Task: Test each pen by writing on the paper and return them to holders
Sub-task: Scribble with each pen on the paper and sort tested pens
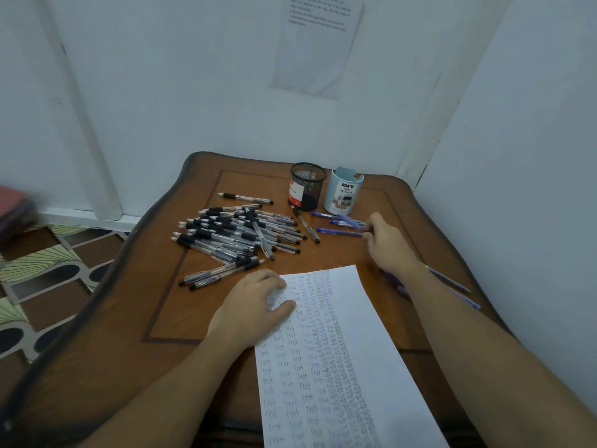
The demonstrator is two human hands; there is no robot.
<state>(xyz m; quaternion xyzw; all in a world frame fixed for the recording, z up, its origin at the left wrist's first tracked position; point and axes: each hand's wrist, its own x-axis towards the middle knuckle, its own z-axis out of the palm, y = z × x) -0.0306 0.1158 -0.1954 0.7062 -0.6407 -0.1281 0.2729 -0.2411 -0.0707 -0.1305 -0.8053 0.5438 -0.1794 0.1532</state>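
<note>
A white paper covered with rows of handwritten "test" lies on the brown table. My left hand rests flat on the paper's top left corner. My right hand reaches to a few blue pens in front of the holders, its fingertips pinching the end of one. A heap of several black pens lies left of centre. A black mesh holder and a light blue holder stand at the back; both look empty.
More blue pens lie under and right of my right forearm near the table's right edge. Single black pens lie apart from the heap. White walls close in behind and to the right. Patterned floor shows at left.
</note>
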